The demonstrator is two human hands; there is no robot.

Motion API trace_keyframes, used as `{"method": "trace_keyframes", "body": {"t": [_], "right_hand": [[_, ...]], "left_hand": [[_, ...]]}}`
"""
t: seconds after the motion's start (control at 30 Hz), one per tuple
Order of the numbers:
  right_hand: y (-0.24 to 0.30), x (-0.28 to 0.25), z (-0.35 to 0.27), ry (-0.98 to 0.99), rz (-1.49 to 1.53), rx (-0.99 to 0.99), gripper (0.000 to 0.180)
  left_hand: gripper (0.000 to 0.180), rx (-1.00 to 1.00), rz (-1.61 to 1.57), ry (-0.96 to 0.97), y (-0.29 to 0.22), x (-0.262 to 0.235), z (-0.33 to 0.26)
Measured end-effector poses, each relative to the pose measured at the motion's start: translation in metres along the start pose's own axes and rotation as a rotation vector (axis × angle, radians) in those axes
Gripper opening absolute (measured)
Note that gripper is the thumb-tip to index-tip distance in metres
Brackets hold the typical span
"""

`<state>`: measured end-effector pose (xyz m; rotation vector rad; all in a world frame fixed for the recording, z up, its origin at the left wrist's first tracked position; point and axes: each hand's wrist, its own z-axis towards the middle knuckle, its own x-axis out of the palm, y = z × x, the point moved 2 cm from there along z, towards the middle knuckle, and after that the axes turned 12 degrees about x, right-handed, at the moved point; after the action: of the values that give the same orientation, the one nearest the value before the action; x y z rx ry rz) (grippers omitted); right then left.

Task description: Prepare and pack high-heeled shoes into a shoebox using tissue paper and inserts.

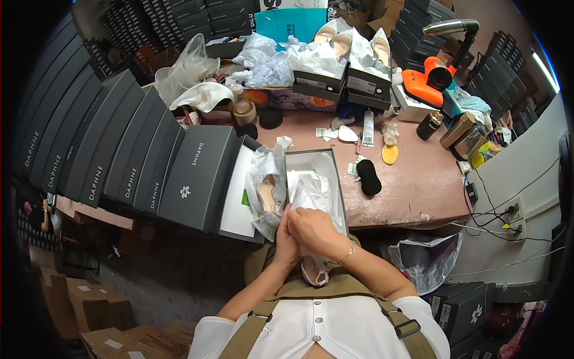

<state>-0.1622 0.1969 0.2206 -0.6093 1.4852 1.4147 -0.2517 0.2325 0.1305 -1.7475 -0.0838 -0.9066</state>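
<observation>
My left hand (286, 242) and my right hand (313, 230) meet at the near edge of an open grey shoebox (336, 179). The fingers of both are closed, and what they pinch is hidden between them. White tissue paper (312, 190) lies crumpled inside the box. Just below my hands, a pale strappy shoe (314, 272) rests against my lap, partly covered by thin wrapping. To the left of the box, a beige shoe with a glittery part (267, 194) sits in clear wrapping on a white-lined box lid (238, 206).
Closed dark grey shoeboxes (197, 173) stand in a leaning row at the left. At the back, open boxes hold wrapped shoes (342, 45). An orange tool (426, 81), a black brush-like pad (369, 178), a white tube (368, 128) and a yellow sponge (390, 154) lie right.
</observation>
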Motion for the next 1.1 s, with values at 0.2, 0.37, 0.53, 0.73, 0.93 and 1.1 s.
{"method": "trace_keyframes", "body": {"t": [0.2,0.37,0.53,0.73,0.93,1.1], "right_hand": [[0.01,-0.017,-0.039,0.113,-0.131,-0.073,0.031],[-0.014,-0.048,-0.063,0.21,0.088,0.165,0.057],[-0.035,-0.022,-0.048,0.177,0.748,0.429,0.042],[-0.022,-0.014,-0.057,0.13,0.376,0.126,0.025],[-0.03,0.002,-0.04,-0.245,0.186,0.165,0.043],[-0.05,0.034,-0.017,-0.167,0.297,0.229,0.055]], "left_hand": [[0.066,-0.251,0.004,0.254,-0.033,-0.011,0.018],[0.076,-0.133,0.196,0.286,-0.045,-0.002,0.021],[0.077,-0.147,0.239,0.288,-0.037,0.006,0.021],[0.078,-0.092,0.212,0.236,-0.043,-0.012,0.022],[0.079,-0.169,0.277,0.287,-0.05,-0.003,0.019],[0.073,-0.072,0.381,0.367,-0.048,0.003,0.021]]}}
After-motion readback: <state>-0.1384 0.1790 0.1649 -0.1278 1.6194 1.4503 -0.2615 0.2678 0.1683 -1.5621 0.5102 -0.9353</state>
